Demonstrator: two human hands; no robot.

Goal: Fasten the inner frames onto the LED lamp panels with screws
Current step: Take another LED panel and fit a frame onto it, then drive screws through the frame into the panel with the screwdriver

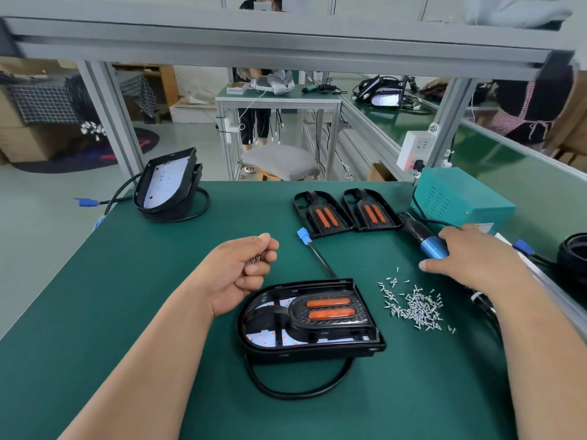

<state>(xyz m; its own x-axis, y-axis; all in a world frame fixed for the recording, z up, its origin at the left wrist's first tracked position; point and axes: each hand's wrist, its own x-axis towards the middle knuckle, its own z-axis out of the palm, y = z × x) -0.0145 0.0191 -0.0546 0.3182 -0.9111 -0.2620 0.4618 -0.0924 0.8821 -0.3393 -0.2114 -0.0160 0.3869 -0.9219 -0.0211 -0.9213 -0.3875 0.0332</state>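
In the head view, the lamp panel (305,352) lay mid-bench with its inner frame (330,312) seated inside, ready for fastening. Just left of the panel, the left hand (251,265) curled around a few screws (255,258), probably to feed them. Right of the panel, past the screw pile (413,308), the right hand (476,258) lay with fingers outstretched over the screwdriver (432,247).

I log, around the green surface (95,312): grey aluminium frame (254,36) overhead; cushioned stool (279,160) beyond its far edge; second bench (279,98) farther back; pale floor (35,223) left; power socket (416,147) far-right corner.
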